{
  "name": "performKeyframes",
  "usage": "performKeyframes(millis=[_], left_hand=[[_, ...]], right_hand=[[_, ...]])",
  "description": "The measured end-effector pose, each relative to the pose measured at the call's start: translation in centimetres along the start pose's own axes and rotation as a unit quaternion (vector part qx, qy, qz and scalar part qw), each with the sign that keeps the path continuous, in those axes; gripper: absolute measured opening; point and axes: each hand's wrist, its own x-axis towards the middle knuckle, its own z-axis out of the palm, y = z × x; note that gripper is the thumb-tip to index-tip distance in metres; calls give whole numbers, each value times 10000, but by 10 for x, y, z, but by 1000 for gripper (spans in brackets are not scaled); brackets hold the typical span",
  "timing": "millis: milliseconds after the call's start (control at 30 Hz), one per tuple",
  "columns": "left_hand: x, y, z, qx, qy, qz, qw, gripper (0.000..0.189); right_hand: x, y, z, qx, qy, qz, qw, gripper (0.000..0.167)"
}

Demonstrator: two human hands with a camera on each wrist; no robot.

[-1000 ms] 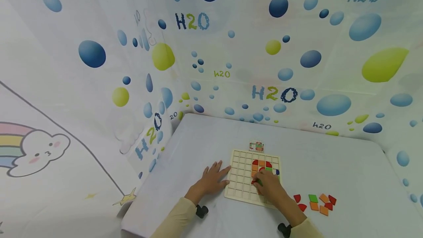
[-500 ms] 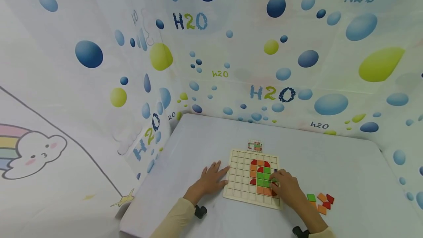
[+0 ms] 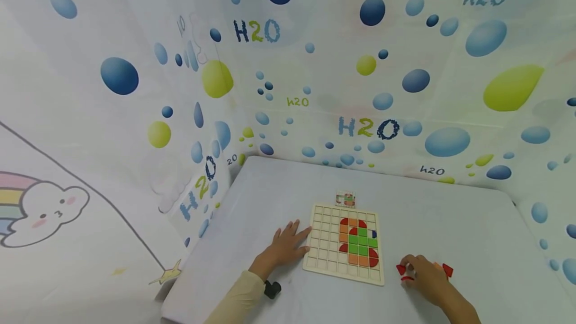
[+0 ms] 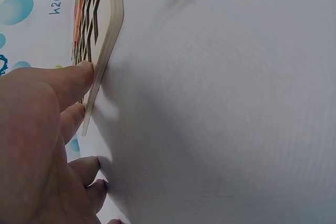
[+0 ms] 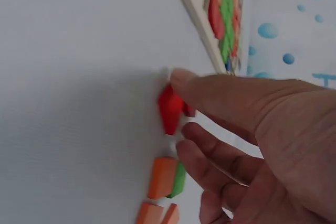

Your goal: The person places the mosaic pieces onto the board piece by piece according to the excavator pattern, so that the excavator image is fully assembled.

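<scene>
A square wooden grid board (image 3: 325,258) lies on the table, with red, orange and green flat tiles (image 3: 358,244) set in its right half and a blue piece (image 3: 374,234) near its right edge. My left hand (image 3: 284,245) rests spread at the board's left side; the thumb and a finger touch its edge in the left wrist view. To the right of the board, my right hand (image 3: 425,274) reaches down over loose tiles. Its thumb tip is right at a red rounded tile (image 5: 170,109), and the other fingers are spread apart below it. Another red tile shows partly behind.
A small picture card (image 3: 345,199) lies just beyond the board. Loose orange tiles (image 5: 163,178) and a green tile (image 5: 178,179) lie near my right hand, which partly covers the pile in the head view. A printed sheet (image 3: 405,39) hangs behind the table.
My right hand has gone from the board to the loose tiles on the right. A red rounded tile shows at the board's lower right corner of the pattern. My left hand has stayed in place.
</scene>
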Motion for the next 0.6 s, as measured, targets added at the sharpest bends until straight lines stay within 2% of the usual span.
performKeyframes(millis=[133, 333, 467, 600], left_hand=[[0, 1, 0, 10, 7, 0, 10000, 63], [0, 3, -1, 4, 17, 22, 10000, 63], [-1, 3, -1, -62, -18, 21, 10000, 62], [-3, 4, -2, -58, 9, -19, 10000, 63]], right_hand=[[1, 4, 8, 151, 14, 48, 9999, 31], [4, -1, 13, 366, 285, 49, 9989, 28], [5, -4, 16, 214, 438, 100, 9988, 33], [8, -7, 18, 45, 659, 9, 9978, 30]])
